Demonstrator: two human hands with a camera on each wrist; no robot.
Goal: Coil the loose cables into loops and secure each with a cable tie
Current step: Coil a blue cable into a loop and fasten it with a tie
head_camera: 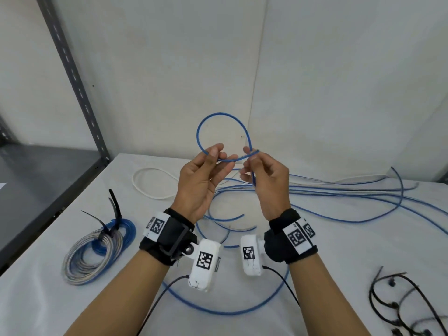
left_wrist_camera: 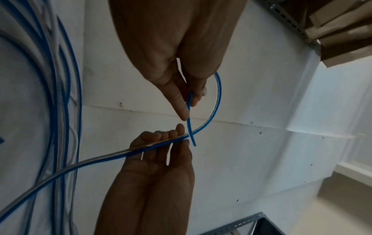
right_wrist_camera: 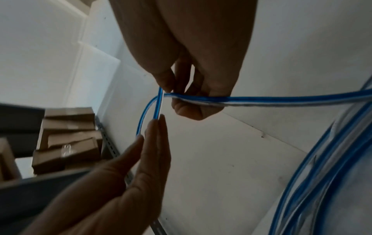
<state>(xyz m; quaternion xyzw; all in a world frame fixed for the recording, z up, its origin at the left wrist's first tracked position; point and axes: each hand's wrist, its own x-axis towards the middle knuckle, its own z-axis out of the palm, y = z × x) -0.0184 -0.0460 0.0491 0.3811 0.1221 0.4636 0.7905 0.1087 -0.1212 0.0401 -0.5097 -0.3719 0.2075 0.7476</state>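
Note:
A loose blue cable (head_camera: 219, 115) is bent into one small loop held up above the white table (head_camera: 351, 251). My left hand (head_camera: 214, 152) pinches the loop's left side between thumb and fingers. My right hand (head_camera: 251, 157) pinches the place where the cable crosses itself, with the short free end (head_camera: 257, 150) sticking out to the right. In the left wrist view the blue cable (left_wrist_camera: 218, 89) arcs from my left hand (left_wrist_camera: 190, 101) to my right hand (left_wrist_camera: 179, 137). From the right wrist, the blue cable (right_wrist_camera: 281, 98) trails off right of my right hand (right_wrist_camera: 173, 95).
Two tied coils (head_camera: 97, 251), blue and grey, lie at the left with black ties standing up. Several black cable ties (head_camera: 407, 306) lie at the front right. Long blue cables (head_camera: 339, 192) and a white cable (head_camera: 150, 187) sprawl across the table. A grey shelf (head_camera: 36, 180) stands left.

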